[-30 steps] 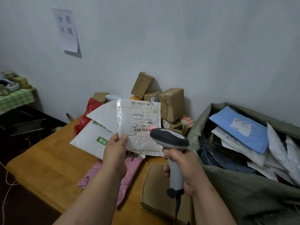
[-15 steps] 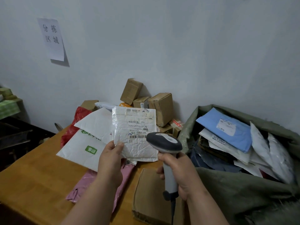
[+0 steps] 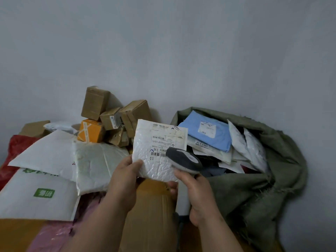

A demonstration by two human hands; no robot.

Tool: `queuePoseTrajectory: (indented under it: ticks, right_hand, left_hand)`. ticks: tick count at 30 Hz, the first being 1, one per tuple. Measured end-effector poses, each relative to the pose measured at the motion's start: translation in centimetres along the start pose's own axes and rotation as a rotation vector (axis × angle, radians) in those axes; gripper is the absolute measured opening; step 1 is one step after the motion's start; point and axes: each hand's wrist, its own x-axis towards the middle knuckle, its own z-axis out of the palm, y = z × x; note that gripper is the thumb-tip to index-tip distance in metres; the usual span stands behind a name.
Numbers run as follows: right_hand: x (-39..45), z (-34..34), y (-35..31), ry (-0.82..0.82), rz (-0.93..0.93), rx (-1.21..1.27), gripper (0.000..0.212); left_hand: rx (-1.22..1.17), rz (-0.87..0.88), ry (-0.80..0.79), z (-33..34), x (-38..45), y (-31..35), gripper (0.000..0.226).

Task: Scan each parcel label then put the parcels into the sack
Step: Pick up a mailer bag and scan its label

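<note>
- The left hand (image 3: 125, 180) reaches forward from the lower middle of the view, forearm angled up and to the right, thumb on the front and fingers behind, pinching the lower left corner of a white bubble mailer (image 3: 156, 151).
- The mailer stands nearly upright in the air, its printed label (image 3: 163, 140) facing the camera, between the pile of parcels and the sack (image 3: 272, 179).
- The right hand (image 3: 198, 193) is wrapped round the handle of a grey barcode scanner (image 3: 183, 160), wrist tilted so the scanner's head lies over the mailer's lower right part, just beside the barcode.
- The two hands are close together, the right one's fingertips near the mailer's bottom edge.
- The green sack sits open at the right against the wall, with a blue parcel (image 3: 207, 133) and several white ones inside.
- On the table (image 3: 16, 233) at the left lie white mailers (image 3: 45, 157), a flat cardboard box (image 3: 151, 206) under the hands, and brown boxes (image 3: 116, 115) stacked at the back.
</note>
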Motion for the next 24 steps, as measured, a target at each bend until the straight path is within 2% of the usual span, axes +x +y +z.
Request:
queuePoseTrajectory:
  ticks: [4, 6, 10, 13, 16, 18, 24]
  right_hand:
    - [2.0, -3.4, -1.8, 0.091, -0.032, 0.104, 0.026]
    - [3.7, -5.1, -3.1, 0.101, -0.041, 0.154, 0.029]
    - [7.7, -8.5, -5.8, 0.102, -0.034, 0.312, 0.040]
    - [10.6, -10.4, -7.2, 0.132, -0.093, 0.395, 0.033]
    - [12.9, -12.0, -7.5, 0.175, -0.139, 0.380, 0.024]
    - [13.9, -12.7, -7.3, 0.165, -0.135, 0.353, 0.025]
    - [15.7, -14.6, -7.2, 0.163, -0.134, 0.308, 0.045]
  left_hand:
    - [0.069, 0.044, -0.088, 4.8, 1.1, -0.2, 0.054]
    - [0.101, 0.101, -0.092, 7.8, 2.2, -0.1, 0.062]
    - [0.189, 0.232, -0.070, 13.8, 4.9, -0.4, 0.038]
    - [0.196, 0.189, -0.090, 17.5, 7.3, -1.5, 0.029]
    - [0.428, 0.169, -0.146, 19.8, 9.6, -3.4, 0.041]
    - [0.543, 0.148, -0.153, 21.0, 11.0, -4.4, 0.049]
    - [0.600, 0.093, -0.217, 25.3, 13.9, -5.6, 0.055]
